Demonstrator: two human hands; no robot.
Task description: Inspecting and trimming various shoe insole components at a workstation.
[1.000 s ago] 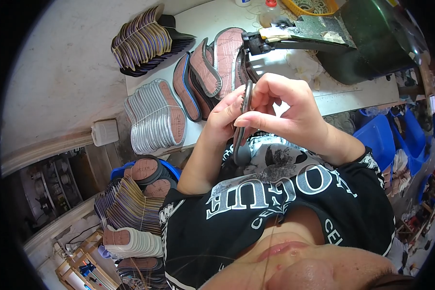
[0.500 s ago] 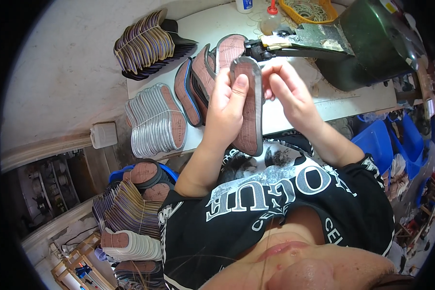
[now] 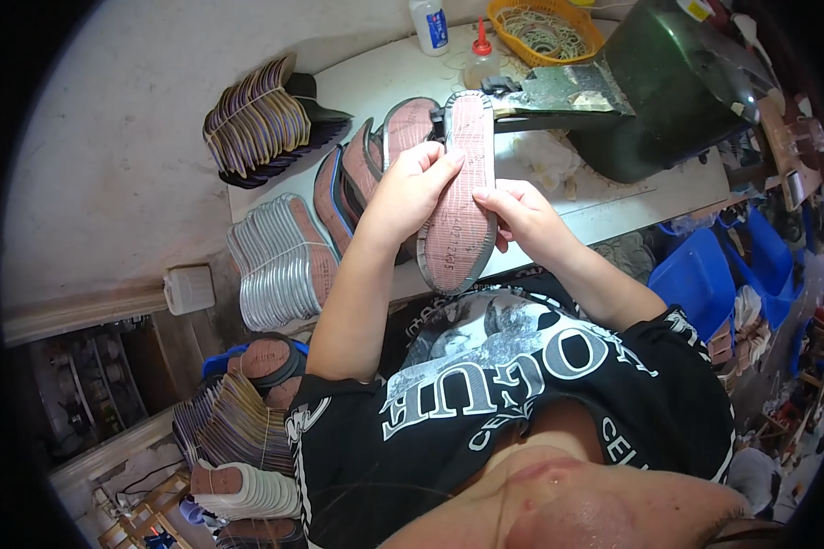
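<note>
A reddish-brown shoe insole (image 3: 456, 224) with a dark, pleated edge is held up in front of my chest, its flat face turned toward me. My left hand (image 3: 414, 188) grips its left edge, thumb on the face near the upper half. On the opposite edge my right hand (image 3: 520, 212) pinches it, thumb on top and fingers partly hidden behind. Beyond the insole's tip is the narrow arm of a green machine (image 3: 568, 91). Several similar insoles (image 3: 362, 165) lean loosely on the white table (image 3: 604, 215), left of my left hand.
A tied bundle of silver-edged insoles (image 3: 284, 261) lies at the table's left, another bundle (image 3: 256, 119) behind it. At the back are a red-tipped bottle (image 3: 482, 62), a white bottle (image 3: 428, 27) and a yellow basket (image 3: 522, 46) of bands. Blue bins (image 3: 691, 279) stand right; more insole stacks (image 3: 233, 425) sit lower left.
The insole has turned from a steep tilt to show its full face. My right hand, earlier apart with fingers raised, has come down onto its right edge. The view has shifted slightly.
</note>
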